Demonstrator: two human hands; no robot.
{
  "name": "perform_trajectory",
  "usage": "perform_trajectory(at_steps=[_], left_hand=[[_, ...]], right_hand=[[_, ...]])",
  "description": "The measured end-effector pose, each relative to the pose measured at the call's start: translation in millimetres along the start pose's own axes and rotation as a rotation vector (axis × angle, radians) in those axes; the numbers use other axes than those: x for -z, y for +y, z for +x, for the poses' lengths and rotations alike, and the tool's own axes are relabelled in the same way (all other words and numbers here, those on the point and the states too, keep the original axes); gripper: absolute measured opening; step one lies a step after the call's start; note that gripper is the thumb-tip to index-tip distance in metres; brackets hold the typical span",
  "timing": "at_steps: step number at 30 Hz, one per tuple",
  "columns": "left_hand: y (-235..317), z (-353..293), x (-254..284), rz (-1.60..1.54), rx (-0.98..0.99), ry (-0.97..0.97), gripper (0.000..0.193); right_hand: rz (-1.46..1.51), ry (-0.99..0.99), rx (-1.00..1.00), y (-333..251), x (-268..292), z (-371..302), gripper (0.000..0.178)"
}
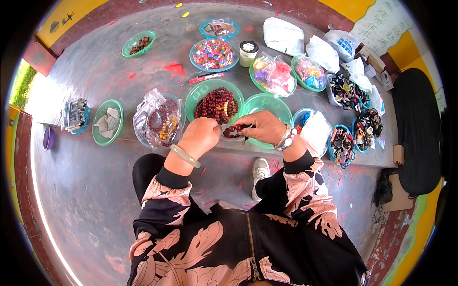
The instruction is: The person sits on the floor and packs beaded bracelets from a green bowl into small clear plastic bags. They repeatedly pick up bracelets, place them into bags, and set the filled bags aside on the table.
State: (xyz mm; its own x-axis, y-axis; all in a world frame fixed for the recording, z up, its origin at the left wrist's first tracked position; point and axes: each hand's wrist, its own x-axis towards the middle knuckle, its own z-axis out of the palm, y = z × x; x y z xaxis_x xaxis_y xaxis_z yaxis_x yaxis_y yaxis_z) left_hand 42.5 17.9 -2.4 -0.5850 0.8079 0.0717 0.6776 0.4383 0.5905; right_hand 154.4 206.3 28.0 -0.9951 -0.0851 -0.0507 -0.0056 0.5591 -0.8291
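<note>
My right hand is closed, pinching a dark red bead bracelet with a dark tassel. Beside it my left hand is closed, its fingertips at the edge of what looks like a small clear plastic bag around the beads. Both hands are just in front of a green bowl, which holds a heap of dark red bead strings with some yellowish beads. A second green bowl lies partly behind my right hand. Left of my left hand, bagged bead bracelets fill another bowl.
Farther back are a blue basin of colourful small packets, a lidded cup and a red-and-white marker. On the right stand baskets of hair ties and white bags. A green bowl with grey cloth sits left.
</note>
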Motion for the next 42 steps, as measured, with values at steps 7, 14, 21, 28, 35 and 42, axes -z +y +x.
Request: perform_trajectory(at_steps=[7,14,21,28,35,42], left_hand=[[3.6,-2.3,-1.5,0.002,0.017,-0.001,0.021],[6.6,-3.9,-1.8,0.027,0.052,-0.005,0.021],[4.5,-2.7,4.1,0.017,0.036,0.069,0.023],[-6.0,-2.6,22.9,-0.258,0.051,0.061,0.022],[6.7,-5.3,51.8,-0.856,0.203,-0.086,0.023],[7.5,-12.4,65.1,-1.234,0.154,-0.134,0.027]], right_hand=[[-0.288,0.006,0.021,1.5,-19.4,9.3,0.018],[-0.26,0.092,0.084,1.6,-37.1,12.5,0.023],[0.04,0.198,0.019,-2.3,-25.0,13.9,0.028],[0.085,0.182,-0.132,11.3,9.2,4.7,0.055],[0.097,-0.051,-0.272,19.0,-7.3,15.2,0.086],[0.552,-0.068,-0.085,25.0,-24.7,19.9,0.036]])
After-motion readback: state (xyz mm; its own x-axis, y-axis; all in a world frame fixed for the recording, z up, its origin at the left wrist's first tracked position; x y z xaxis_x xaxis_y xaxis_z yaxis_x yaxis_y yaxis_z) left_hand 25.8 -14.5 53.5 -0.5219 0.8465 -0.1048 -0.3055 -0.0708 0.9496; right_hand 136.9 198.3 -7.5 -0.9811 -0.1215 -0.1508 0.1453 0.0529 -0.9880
